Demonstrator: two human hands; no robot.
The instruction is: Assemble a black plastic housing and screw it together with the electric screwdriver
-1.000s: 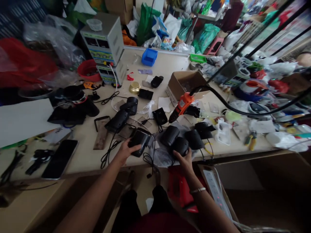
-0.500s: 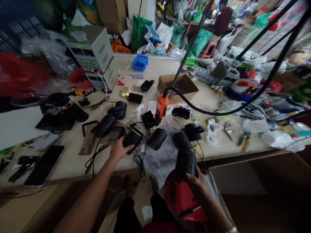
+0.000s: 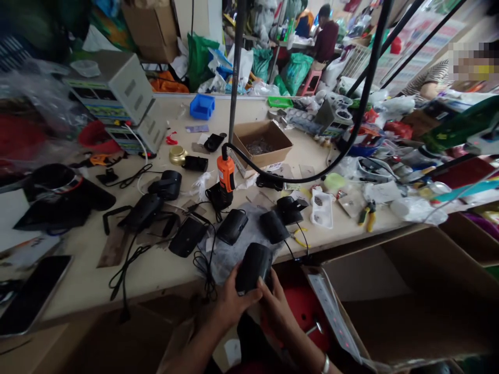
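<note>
Gripping one black cylindrical casing (image 3: 254,265) — left hand (image 3: 234,302), right hand (image 3: 276,305) closed round it — one white tray (image 3: 322,218) holding small parts

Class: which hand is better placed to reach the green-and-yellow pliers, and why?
Probably the right hand: it sits nearer the pliers, with the left hand farther away. Both hold the black housing, so either must let go.
</note>
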